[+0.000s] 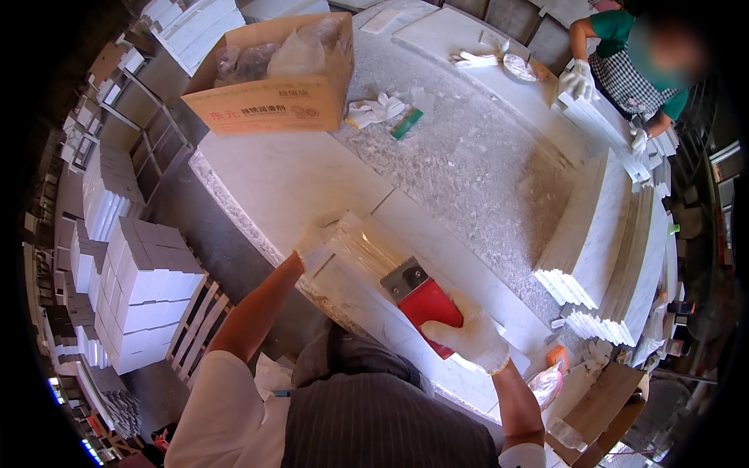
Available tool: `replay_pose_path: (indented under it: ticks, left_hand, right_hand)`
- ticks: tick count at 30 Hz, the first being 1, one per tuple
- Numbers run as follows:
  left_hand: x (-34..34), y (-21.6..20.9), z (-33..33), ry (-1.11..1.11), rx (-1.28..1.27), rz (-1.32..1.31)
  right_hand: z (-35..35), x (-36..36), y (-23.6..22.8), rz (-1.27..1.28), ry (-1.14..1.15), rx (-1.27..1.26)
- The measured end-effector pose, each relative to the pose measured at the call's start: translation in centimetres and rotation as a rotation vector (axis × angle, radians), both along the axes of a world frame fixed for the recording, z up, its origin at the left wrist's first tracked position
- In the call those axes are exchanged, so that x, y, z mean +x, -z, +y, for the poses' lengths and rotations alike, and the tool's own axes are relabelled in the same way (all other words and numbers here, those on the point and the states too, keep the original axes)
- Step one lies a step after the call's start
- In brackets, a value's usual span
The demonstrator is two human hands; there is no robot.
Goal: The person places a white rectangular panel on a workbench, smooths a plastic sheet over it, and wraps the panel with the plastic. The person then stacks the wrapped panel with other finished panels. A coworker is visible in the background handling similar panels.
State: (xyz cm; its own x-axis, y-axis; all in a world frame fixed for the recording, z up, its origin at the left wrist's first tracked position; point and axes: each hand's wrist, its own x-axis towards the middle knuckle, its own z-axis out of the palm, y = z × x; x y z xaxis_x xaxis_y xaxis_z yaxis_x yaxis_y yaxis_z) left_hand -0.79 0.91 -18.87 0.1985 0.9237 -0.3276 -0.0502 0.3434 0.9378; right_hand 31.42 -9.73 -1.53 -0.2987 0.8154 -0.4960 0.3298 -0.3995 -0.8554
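Note:
My right hand (472,335), in a white glove, grips a red block-shaped hand tool (425,308) with a grey metal head, which looks like a tape dispenser. Its head rests at the near end of a shiny clear plastic strip (363,246), which lies over a pale slab on the table. At the strip's far left end is my left hand (316,238), also gloved in white; its fingers blend into the bright surface and are hard to make out. Long marble-like slabs (460,261) lie under and beyond both hands.
An open cardboard box (269,86) of clear plastic stands far left on the dusty table. Nearby lie white gloves (376,111) and a green block (407,123). Slab stacks (585,242) line the right. A co-worker (636,74) handles slabs far right. White boxes (144,296) stand left.

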Motion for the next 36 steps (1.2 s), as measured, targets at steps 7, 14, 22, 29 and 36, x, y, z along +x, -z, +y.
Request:
replay_pose_path:
  ticks: [7, 14, 22, 29, 36]
  left_hand:
    - [-3.7, 10.0, -0.5, -0.181, -0.161, -0.637]
    - [-2.2, 1.0, -0.3, 0.165, -0.059, 0.386]
    - [1.1, -13.3, -2.1, 0.536, 0.969, 1.278]
    - [5.6, -11.2, -0.5, 0.882, 1.115, 1.277]
    - [7.6, -12.7, -0.4, 0.950, 1.126, 1.335]
  right_hand:
    - [0.2, -0.1, -0.4, 0.052, -0.044, 0.068]
    - [0.0, 0.7, 0.3, -0.011, -0.060, 0.076]
    - [0.4, 0.8, 0.3, 0.037, -0.086, 0.293]
    - [1.2, 1.6, 0.4, 0.005, -0.167, 0.151]
    - [-1.3, 8.0, -0.8, -0.146, -0.296, 0.104]
